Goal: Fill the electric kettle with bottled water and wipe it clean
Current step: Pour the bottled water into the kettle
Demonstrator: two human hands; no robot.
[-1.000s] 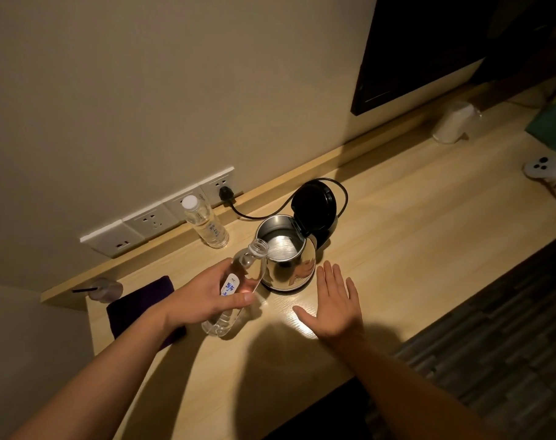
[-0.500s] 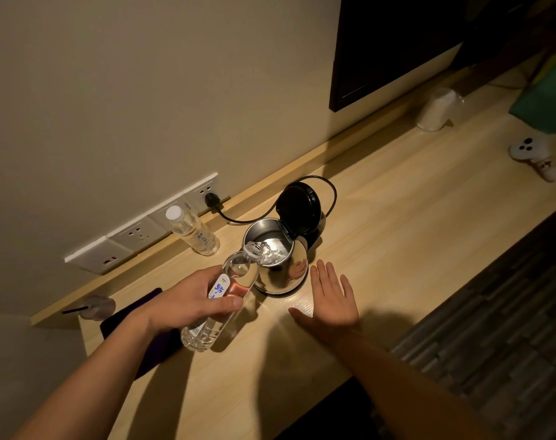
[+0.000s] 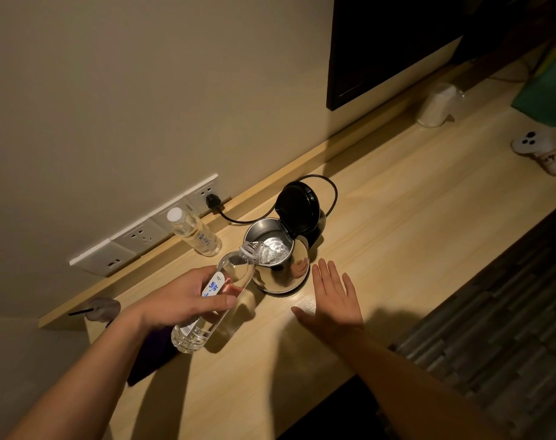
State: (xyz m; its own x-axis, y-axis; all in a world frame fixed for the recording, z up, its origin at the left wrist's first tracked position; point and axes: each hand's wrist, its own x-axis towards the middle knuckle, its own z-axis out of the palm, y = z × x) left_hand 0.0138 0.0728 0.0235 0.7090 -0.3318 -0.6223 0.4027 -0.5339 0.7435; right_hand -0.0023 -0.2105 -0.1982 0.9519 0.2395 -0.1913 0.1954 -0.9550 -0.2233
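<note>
A steel electric kettle (image 3: 283, 268) stands on the wooden desk (image 3: 397, 249) with its black lid (image 3: 299, 206) flipped up. My left hand (image 3: 187, 296) grips an uncapped clear water bottle (image 3: 216, 300), tilted so its neck rests over the kettle's rim. Water pours into the kettle and splashes inside. My right hand (image 3: 332, 300) lies flat on the desk just right of the kettle, fingers spread, holding nothing. A dark purple cloth (image 3: 152, 354) lies on the desk under my left forearm, mostly hidden.
A second capped bottle (image 3: 194, 231) stands by the wall sockets (image 3: 143, 236), where the kettle's black cord (image 3: 232, 217) is plugged in. A dark screen (image 3: 381, 42) hangs on the wall. A stack of cups (image 3: 435, 106), a white controller (image 3: 537, 150) and a green bag (image 3: 550, 90) sit far right.
My left hand has tipped the bottle further, its neck now over the kettle's rim, and water now flows in. My right hand stays flat on the desk.
</note>
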